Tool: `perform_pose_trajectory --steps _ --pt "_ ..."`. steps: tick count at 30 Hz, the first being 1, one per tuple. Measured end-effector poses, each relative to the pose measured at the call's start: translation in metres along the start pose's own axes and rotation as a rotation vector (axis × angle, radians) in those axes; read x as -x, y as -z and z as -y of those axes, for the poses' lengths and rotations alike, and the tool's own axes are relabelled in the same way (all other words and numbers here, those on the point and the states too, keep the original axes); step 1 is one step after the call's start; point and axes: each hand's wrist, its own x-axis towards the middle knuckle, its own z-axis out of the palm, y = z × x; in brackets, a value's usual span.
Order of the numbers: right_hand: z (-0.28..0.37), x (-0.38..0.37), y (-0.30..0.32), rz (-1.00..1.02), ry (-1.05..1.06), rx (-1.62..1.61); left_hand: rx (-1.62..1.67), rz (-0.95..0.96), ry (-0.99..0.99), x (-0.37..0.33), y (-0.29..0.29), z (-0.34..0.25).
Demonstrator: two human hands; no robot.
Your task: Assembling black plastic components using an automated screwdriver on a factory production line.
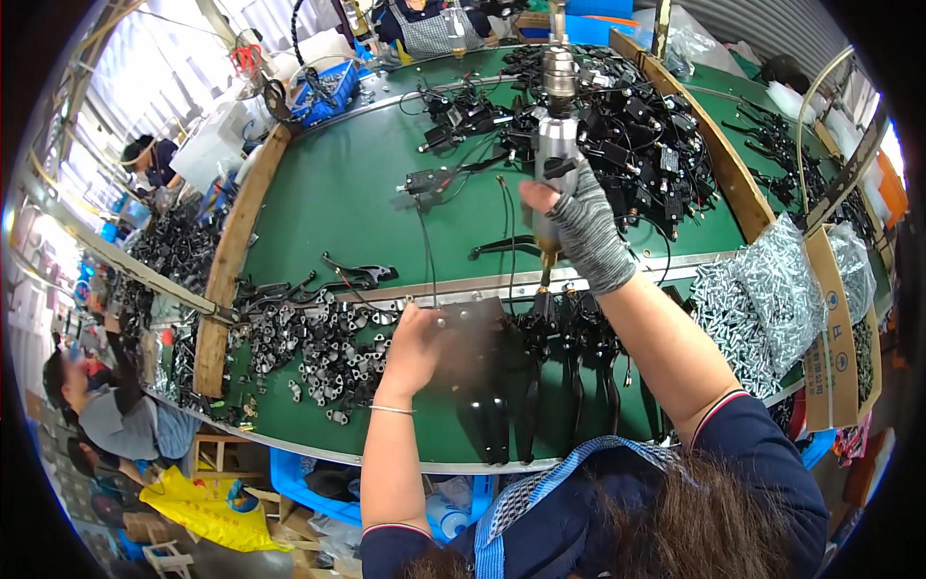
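Nearest the lower edge, a row of black brake levers [540, 386] is laid out side by side at the front of the green surface [338, 193], blades pointing toward the person. At their top ends, the left hand [413, 349], bare and partly motion-blurred, is pressed down on a lever body; whether it is clamped around it or only steadying it cannot be told. Just above, the right hand [584, 232], gloved in grey knit, is wrapped tight around a hanging power screwdriver [552, 159], whose bit is brought down onto the levers beside a metal rail [463, 288]. By the look of it, the work is partway through: several levers are lined up in the row, though which ones are already fastened cannot be made out. Left of the row, a heap of small black clamp parts [318, 347] is waiting. To the right, clear bags of silvery screws [762, 289] are stacked. Farther back, a big tangle of black levers with cables [617, 125] is piled, and loose cables [424, 241] trail across the working area. Beyond the far edge, another person [429, 24] is seated.
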Motion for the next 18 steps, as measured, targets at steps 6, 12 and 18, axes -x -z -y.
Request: perform_pose_trajectory --steps 6,12,18 --pt "0.006 0.018 -0.050 0.093 0.081 -0.020 0.016 -0.060 0.030 0.012 0.002 0.003" --pt "-0.019 0.009 -0.089 0.131 0.120 0.102 0.082 -0.099 0.060 0.006 -0.009 0.003" --pt "-0.047 0.000 -0.088 0.122 0.033 0.029 -0.041 -0.043 0.005 0.004 -0.010 0.017"
